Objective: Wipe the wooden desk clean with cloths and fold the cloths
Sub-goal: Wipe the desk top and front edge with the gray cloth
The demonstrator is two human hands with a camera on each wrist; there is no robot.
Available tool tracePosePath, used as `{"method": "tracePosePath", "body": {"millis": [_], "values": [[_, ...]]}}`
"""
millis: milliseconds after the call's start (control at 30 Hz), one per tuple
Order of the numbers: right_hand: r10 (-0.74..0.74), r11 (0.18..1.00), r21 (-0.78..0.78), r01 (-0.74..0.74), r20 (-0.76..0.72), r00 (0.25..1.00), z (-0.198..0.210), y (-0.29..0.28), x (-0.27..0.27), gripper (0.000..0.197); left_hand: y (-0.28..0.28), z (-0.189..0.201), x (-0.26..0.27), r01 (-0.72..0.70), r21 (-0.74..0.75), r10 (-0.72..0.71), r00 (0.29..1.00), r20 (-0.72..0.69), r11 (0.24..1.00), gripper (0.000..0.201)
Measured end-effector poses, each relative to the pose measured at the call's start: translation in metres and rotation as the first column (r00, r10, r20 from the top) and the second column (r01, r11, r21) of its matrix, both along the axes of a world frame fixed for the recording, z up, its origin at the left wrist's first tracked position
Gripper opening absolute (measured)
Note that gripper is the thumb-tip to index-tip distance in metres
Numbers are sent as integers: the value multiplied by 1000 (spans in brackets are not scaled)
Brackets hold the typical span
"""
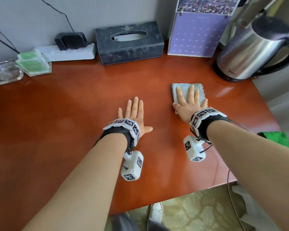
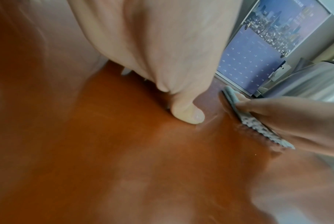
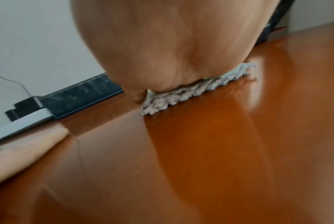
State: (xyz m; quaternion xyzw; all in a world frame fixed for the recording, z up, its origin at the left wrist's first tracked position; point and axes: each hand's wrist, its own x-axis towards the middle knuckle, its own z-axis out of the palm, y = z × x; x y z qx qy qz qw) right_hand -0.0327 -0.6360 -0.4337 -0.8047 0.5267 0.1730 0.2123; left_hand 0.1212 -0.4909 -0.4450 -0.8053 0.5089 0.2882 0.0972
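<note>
Glossy red-brown desk (image 1: 73, 105), wide bare wood stretching left of the hands, while the back edge is lined with a dark tissue box (image 1: 129, 43), a purple calendar (image 1: 197, 35) and a rounded steel kettle (image 1: 250, 52) crowding the far right corner. The right hand (image 1: 188, 104) lies flat with fingers spread on a folded, nubby pale-blue cloth (image 1: 178, 88) (its front edge peeks out past the fingertips). The left hand (image 1: 134, 114) rests palm-down on bare wood just beside it, fingers straight, thumb out.
</note>
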Motion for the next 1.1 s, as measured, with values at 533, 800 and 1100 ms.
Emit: {"method": "tracePosePath", "body": {"millis": [533, 800, 1100], "values": [[206, 978, 20, -207, 13, 978, 1, -31, 59, 58, 3, 5, 2, 16, 10, -16, 999, -32, 1000, 106], [-80, 997, -6, 80, -32, 996, 8, -58, 39, 60, 1, 8, 4, 27, 44, -25, 998, -53, 999, 107], [230, 973, 22, -230, 2, 973, 3, -20, 102, 63, -1, 23, -3, 65, 40, -65, 998, 8, 997, 104]]}}
